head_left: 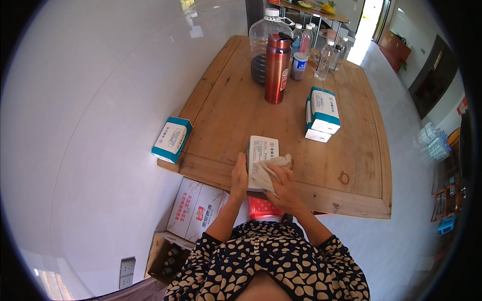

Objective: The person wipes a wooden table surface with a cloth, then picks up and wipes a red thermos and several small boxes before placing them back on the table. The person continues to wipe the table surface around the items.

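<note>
At the near edge of the wooden table lies a white and teal tissue pack (pixel 255 159). Along its left side my left hand (pixel 240 176) lies flat, fingers stretched out and touching it. My right hand (pixel 285 189) is closed on a crumpled off-white cloth (pixel 265 173), which it presses onto the pack's top and right side. The cloth covers part of the pack's face. Some of my right fingertips are hidden in the cloth's folds. Another tissue pack (pixel 172 140) sits at the table's left edge, and two stacked packs (pixel 324 111) stand to the right.
A red flask (pixel 277 75) stands on the table (pixel 226 120), before a large clear jug (pixel 258 47). Beside them are a small can (pixel 298 66) and several clear bottles (pixel 324 61). Cartons (pixel 191 210) and a red dotted item (pixel 263 208) are below the near edge. A wall (pixel 100 110) borders the left.
</note>
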A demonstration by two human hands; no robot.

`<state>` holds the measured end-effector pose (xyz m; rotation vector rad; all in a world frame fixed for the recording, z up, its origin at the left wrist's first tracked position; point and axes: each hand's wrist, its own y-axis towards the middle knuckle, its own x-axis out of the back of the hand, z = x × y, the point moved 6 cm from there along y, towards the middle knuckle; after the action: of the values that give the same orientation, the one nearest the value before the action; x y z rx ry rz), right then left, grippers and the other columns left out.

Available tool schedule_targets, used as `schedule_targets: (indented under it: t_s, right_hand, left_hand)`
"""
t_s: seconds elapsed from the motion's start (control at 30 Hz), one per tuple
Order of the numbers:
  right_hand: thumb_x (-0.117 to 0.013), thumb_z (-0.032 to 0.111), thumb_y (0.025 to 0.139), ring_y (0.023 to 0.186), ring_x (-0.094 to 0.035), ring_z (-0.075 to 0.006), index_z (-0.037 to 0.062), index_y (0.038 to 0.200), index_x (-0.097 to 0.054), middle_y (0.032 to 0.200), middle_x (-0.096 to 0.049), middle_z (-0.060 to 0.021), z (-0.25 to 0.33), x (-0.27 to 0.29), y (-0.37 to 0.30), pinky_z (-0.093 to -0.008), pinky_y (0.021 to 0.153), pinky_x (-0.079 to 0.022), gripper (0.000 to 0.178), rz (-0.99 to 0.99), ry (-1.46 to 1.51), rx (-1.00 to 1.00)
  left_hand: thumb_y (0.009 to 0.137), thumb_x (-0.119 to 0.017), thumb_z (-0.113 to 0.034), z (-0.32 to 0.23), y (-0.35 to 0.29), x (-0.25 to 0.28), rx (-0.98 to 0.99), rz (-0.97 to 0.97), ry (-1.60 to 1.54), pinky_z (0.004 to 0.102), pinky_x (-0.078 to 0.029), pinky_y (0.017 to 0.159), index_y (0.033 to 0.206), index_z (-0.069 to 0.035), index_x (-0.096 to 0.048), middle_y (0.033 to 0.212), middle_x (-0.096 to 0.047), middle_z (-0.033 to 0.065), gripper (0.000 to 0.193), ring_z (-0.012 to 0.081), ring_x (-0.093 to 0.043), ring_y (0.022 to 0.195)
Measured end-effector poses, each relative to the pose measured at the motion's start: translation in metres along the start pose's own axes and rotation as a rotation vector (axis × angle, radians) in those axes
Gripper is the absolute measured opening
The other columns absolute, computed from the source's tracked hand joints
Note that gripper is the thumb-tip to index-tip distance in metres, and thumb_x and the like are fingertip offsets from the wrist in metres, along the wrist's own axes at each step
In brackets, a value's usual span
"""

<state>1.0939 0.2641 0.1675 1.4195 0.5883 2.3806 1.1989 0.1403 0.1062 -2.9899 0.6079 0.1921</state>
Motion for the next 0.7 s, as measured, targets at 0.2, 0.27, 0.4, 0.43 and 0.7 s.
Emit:
schedule_targets:
  t_s: [0.2,0.27,0.4,0.43,0.7]
  right_hand:
    - [-0.060,0.015,0.083,0.092,-0.056,-0.0339,-0.0024,0.117,-0.054,0.108,-0.057,-0.0190,-0.075,-0.004,-0.048,-0.0412,0.084,-0.046,0.039,-0.107,0.536,-0.481]
    - [-0.057,0.014,0.085,0.086,-0.058,-0.0343,-0.0040,0.116,-0.053,0.100,-0.058,-0.0209,-0.075,0.012,-0.033,-0.0413,0.079,-0.047,0.037,-0.184,0.664,-0.616]
    - [-0.057,0.017,0.085,0.107,-0.052,-0.0311,-0.0016,0.121,-0.053,0.117,-0.054,-0.0188,-0.028,0.022,0.010,-0.0411,0.093,-0.039,0.040,-0.141,0.255,-0.234]
    - [-0.058,0.019,0.084,0.109,-0.049,-0.0311,-0.0006,0.121,-0.053,0.118,-0.053,-0.0178,-0.019,0.011,0.019,-0.0412,0.093,-0.038,0.043,-0.094,0.180,-0.167]
    - [-0.059,0.022,0.082,0.109,-0.049,-0.0311,0.0028,0.117,-0.057,0.115,-0.056,-0.0129,-0.083,-0.031,0.060,-0.0448,0.089,-0.035,0.040,-0.183,0.087,-0.304]
  left_hand:
    - [0.090,-0.063,-0.030,0.010,0.005,-0.014,0.198,0.065,-0.197,0.0226,-0.047,0.069,0.122,0.005,-0.053,0.098,-0.063,0.0072,0.048,0.0092,-0.058,0.081]
    - [0.089,-0.064,-0.027,0.008,0.007,-0.012,0.218,0.097,-0.202,0.0236,-0.048,0.071,0.122,0.004,-0.054,0.099,-0.064,0.0077,0.046,0.0101,-0.059,0.084]
    - [0.085,-0.069,-0.021,0.005,0.006,-0.017,0.215,0.213,-0.061,0.0241,-0.049,0.074,0.120,0.003,-0.055,0.101,-0.064,0.0081,0.044,0.0115,-0.060,0.087]
    - [0.084,-0.071,-0.019,0.009,0.006,-0.014,0.215,0.201,-0.074,0.0245,-0.049,0.075,0.119,0.003,-0.056,0.101,-0.064,0.0083,0.044,0.0119,-0.061,0.087]
    - [0.079,-0.072,-0.007,0.010,0.000,-0.011,0.228,0.164,-0.181,0.0298,-0.051,0.083,0.127,0.003,-0.048,0.112,-0.061,0.0122,0.054,0.0169,-0.061,0.099]
